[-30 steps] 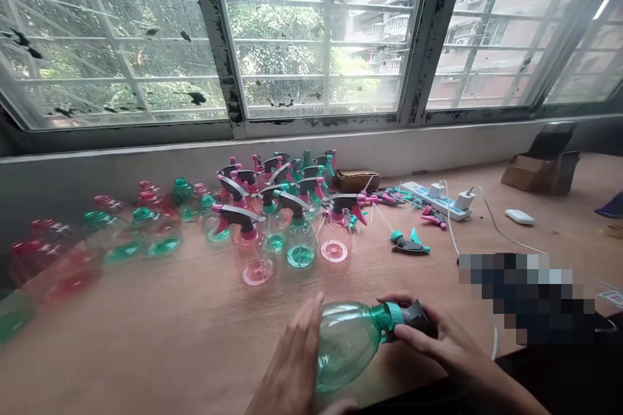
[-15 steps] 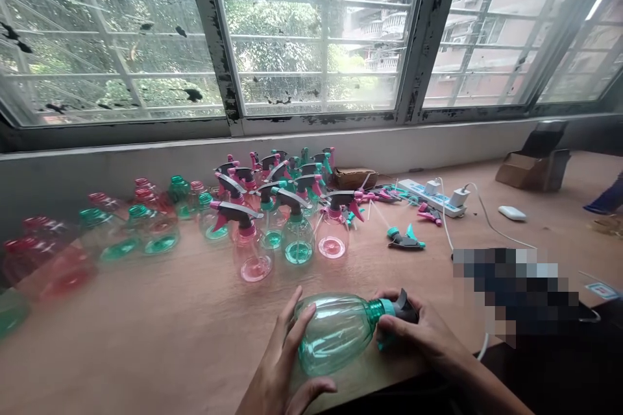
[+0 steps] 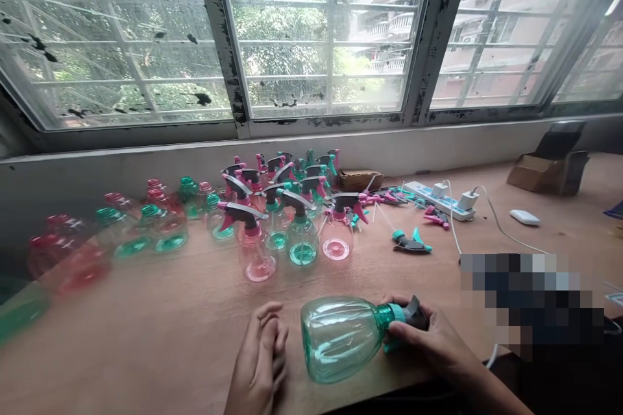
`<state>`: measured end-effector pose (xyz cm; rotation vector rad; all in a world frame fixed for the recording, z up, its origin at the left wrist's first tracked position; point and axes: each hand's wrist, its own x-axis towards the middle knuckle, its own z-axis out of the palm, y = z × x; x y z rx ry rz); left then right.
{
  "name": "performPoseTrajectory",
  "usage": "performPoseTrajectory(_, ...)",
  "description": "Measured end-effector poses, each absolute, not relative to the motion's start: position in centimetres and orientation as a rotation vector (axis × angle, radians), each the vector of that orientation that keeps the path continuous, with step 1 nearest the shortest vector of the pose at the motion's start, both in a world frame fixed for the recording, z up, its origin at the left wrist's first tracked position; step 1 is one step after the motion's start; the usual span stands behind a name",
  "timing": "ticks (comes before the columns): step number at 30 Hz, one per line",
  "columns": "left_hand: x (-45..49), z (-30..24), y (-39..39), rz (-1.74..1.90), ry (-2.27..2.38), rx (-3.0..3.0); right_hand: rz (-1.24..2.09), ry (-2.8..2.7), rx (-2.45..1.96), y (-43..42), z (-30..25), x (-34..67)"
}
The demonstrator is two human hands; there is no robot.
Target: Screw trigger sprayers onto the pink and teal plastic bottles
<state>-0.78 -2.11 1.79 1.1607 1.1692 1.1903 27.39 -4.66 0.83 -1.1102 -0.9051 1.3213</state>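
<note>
A clear green spray bottle (image 3: 338, 340) lies on its side just above the table's near edge, its base toward the left. My right hand (image 3: 426, 331) grips the grey and teal trigger head (image 3: 406, 316) at the bottle's neck. Left of the base, apart from it, my left hand (image 3: 260, 356) has its fingers curled in, with nothing visible in them. Beyond the hands stand several pink and green spray bottles with trigger heads, a pink one (image 3: 257, 253) and a green one (image 3: 302, 243) in front. A loose trigger head (image 3: 411, 243) lies to their right.
On the left stand several bottles without trigger heads, such as a green-necked one (image 3: 163, 233). Loose pink and teal trigger heads (image 3: 384, 198) lie beside a white power strip (image 3: 440, 201). A cardboard box (image 3: 548, 168) and a white mouse-like object (image 3: 524, 217) are farther right.
My left hand has come off the bottle's body, moved left, and curled its fingers. My right hand keeps its grip on the trigger head. The view has shifted slightly.
</note>
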Motion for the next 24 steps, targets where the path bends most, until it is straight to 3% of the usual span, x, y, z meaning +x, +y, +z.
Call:
performPoseTrajectory(3, -0.5, 1.5, -1.9, 1.22, 1.128, 1.246, 1.304, -0.904, -1.076, -4.7, 1.0, 27.1)
performPoseTrajectory(12, -1.8, 1.9, -2.9, 0.832, 1.114, 1.74, 1.31, -0.902, -1.077, -3.4, 1.3, 25.9)
performPoseTrajectory(24, -1.5, 0.7, -2.5, 1.069, 0.97, 1.757, 1.417, -0.951, -0.993, -3.8, 0.8, 26.3)
